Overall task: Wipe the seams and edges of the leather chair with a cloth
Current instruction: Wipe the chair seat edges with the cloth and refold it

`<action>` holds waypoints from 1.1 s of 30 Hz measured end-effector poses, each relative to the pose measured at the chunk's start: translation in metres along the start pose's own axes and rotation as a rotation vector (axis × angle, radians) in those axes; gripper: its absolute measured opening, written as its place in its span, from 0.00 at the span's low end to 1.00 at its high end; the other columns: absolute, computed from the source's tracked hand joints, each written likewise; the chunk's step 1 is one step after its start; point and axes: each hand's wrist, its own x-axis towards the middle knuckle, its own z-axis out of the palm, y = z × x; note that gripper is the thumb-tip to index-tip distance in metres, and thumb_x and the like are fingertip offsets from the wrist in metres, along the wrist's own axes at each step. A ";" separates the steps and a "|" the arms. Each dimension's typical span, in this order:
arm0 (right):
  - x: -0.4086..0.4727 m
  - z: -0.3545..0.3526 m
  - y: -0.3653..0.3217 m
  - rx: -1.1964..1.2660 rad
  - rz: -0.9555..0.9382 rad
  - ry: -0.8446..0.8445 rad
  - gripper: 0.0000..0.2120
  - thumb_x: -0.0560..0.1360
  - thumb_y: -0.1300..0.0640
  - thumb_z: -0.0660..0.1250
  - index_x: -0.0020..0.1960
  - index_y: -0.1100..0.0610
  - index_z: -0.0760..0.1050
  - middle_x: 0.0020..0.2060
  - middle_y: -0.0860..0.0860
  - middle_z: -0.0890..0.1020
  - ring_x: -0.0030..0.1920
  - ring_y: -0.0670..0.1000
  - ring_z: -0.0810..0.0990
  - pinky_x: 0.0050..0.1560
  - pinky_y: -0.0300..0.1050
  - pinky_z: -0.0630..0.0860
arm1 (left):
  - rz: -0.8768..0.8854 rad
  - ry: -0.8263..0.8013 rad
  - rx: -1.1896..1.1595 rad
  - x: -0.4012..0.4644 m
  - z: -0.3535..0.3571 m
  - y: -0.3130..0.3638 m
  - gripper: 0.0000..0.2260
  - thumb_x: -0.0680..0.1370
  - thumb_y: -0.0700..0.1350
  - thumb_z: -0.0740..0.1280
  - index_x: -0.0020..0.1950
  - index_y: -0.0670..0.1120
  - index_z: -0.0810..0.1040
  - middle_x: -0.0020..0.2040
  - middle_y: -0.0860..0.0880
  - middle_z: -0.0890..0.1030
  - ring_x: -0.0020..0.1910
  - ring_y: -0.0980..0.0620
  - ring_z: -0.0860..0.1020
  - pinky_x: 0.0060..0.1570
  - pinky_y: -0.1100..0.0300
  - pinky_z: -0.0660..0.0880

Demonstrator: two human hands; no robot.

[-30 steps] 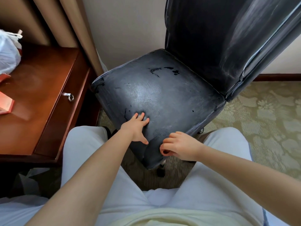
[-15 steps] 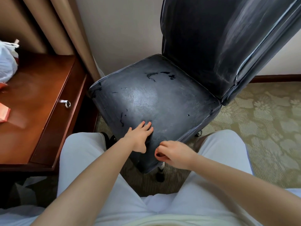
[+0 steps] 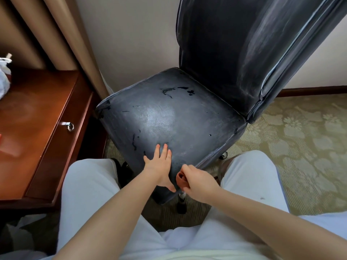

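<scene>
1. The right hand has slid in along the front edge of the chair over the last second. It was a bit apart from the left hand before, and now its curled fingers sit just beside the left thumb at the front corner.
2. What that likely means: the wipe is working along the front seam toward that corner, so this stretch of edge looks about covered. The sides and the back seams probably still need doing.
3. Honestly, no cloth is visible anywhere. The right fingers are bunched tight as if pinching something small, with a dark gap inside the fist, but whether a cloth is in there can't be told.
4. Left hand pose: flat, fingers straight and close together, pressing the seat near the front, thumb hooked over the edge. It has shifted a little toward the corner too. Looks like it's steadying the chair.
5. Right hand pose: knuckles up, wrist coming in from the right, fist against the corner piping.
6. Further out: the chair stands between a wooden desk on the left and patterned carpet on the right, backrest toward the wall. The seat leather is cracked and scuffed.
</scene>
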 end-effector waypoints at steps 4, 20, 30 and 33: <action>0.010 -0.019 0.029 0.009 0.235 0.055 0.13 0.73 0.54 0.64 0.49 0.55 0.61 0.46 0.54 0.75 0.45 0.57 0.78 0.39 0.48 0.71 | -0.003 0.021 -0.020 -0.001 0.004 -0.003 0.60 0.64 0.67 0.72 0.76 0.43 0.34 0.76 0.45 0.32 0.74 0.41 0.32 0.68 0.31 0.49; 0.019 -0.017 0.024 0.095 0.419 0.192 0.12 0.75 0.54 0.63 0.54 0.57 0.64 0.47 0.55 0.78 0.47 0.58 0.79 0.40 0.47 0.71 | -0.036 -0.013 0.007 0.000 -0.003 0.002 0.62 0.62 0.69 0.71 0.76 0.40 0.35 0.76 0.43 0.33 0.74 0.38 0.34 0.68 0.31 0.52; 0.021 -0.019 0.036 0.109 0.477 0.205 0.14 0.75 0.51 0.62 0.56 0.56 0.65 0.49 0.54 0.80 0.47 0.57 0.79 0.43 0.49 0.75 | -0.075 -0.015 0.002 0.002 -0.004 0.006 0.61 0.63 0.67 0.73 0.76 0.39 0.37 0.76 0.42 0.34 0.74 0.36 0.36 0.67 0.31 0.56; 0.021 -0.010 0.016 0.171 0.482 0.208 0.13 0.76 0.51 0.63 0.56 0.57 0.65 0.48 0.55 0.80 0.47 0.57 0.80 0.44 0.49 0.76 | -0.104 -0.048 0.006 0.003 -0.009 0.013 0.61 0.63 0.65 0.74 0.76 0.38 0.37 0.76 0.41 0.35 0.74 0.34 0.36 0.66 0.31 0.57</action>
